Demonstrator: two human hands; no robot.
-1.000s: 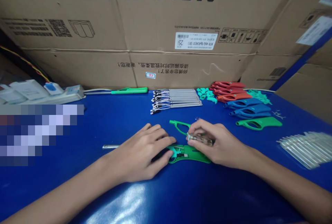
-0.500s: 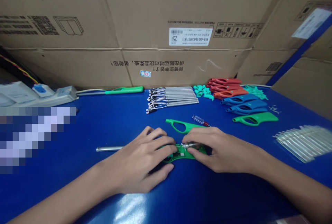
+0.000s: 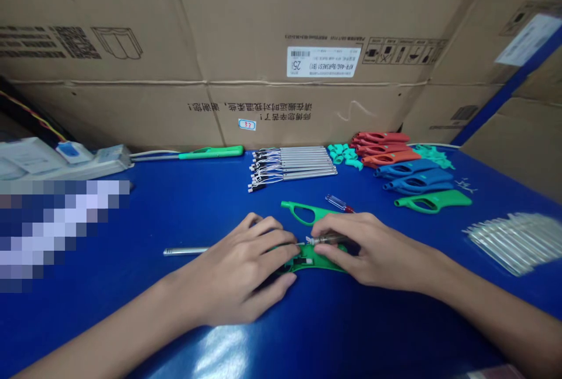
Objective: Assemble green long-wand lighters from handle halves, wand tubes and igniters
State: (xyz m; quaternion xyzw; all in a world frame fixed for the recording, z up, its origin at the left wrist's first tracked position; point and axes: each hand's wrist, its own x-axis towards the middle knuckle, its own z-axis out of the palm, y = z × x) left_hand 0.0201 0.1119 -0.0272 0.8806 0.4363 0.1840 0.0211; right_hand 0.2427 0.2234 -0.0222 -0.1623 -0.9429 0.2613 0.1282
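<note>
Left fingers (image 3: 267,237) clasp open green lighter shell (image 3: 318,264); right fingers (image 3: 338,228) pinch metal igniter tube (image 3: 329,239) above it; lined-up metal rods (image 3: 292,163) lie beyond the fingers, unfitted.

Looks like a small assembly workshop or factory corner: a blue workbench (image 3: 175,215) shoved against stacked AUX cardboard cartons (image 3: 307,21), a power strip (image 3: 92,162) at the back, plus neat batches of plastic lighter shells (image 3: 380,147) laid out in rows.
</note>
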